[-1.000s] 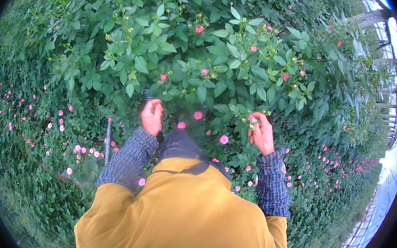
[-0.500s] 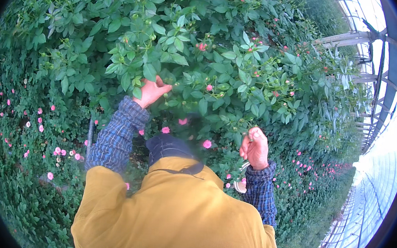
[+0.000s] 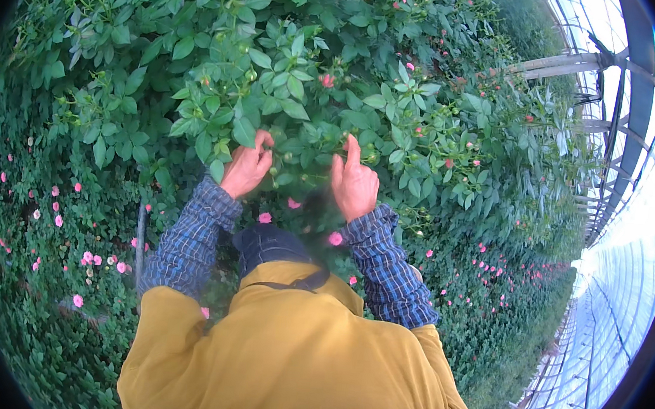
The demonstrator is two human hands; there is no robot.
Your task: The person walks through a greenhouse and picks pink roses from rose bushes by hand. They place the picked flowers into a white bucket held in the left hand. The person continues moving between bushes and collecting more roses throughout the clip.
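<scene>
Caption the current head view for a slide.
Left hand and right hand at green foliage with pink flowers, blue plaid sleeves at the wrists, arched framework at right.

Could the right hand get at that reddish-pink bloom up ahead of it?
Likely yes: the right hand sits below the reddish-pink bloom, which shows uncovered. Only leaves appear between them, though depth is hard to judge.

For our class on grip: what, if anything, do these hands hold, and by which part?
It cannot be told: the left hand and right hand are among the leaves, but no clear hold shows.
</scene>
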